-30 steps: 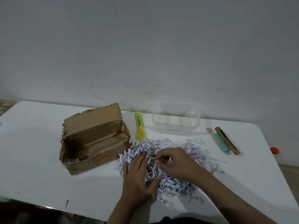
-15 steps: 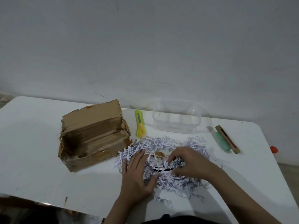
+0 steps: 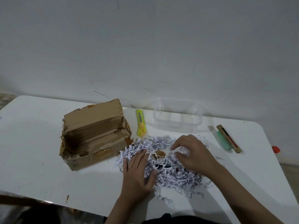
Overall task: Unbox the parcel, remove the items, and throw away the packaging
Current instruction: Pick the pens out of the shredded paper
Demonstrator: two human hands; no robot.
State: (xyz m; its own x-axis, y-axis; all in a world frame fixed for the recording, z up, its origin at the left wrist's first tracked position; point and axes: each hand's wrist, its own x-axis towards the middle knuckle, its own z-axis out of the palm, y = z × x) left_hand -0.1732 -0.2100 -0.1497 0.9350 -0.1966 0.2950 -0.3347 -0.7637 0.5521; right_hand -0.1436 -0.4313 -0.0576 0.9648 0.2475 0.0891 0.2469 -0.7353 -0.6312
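Both hands work in the shredded paper (image 3: 169,172) heaped on the bench (image 3: 40,167): the left hand (image 3: 137,173) lies flat on it, fingers straight; the right hand (image 3: 192,154) curls its fingertips into the shreds. The emptied cardboard box (image 3: 93,136) sits just left.

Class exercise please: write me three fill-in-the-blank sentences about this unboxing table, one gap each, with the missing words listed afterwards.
1. Both hands, the left hand and the right hand, rest in a pile of shredded ____.
2. The cardboard box lies on the ____ side of the table.
3. The utility knife lies between the box and the clear plastic ____.

Missing words: paper; left; container
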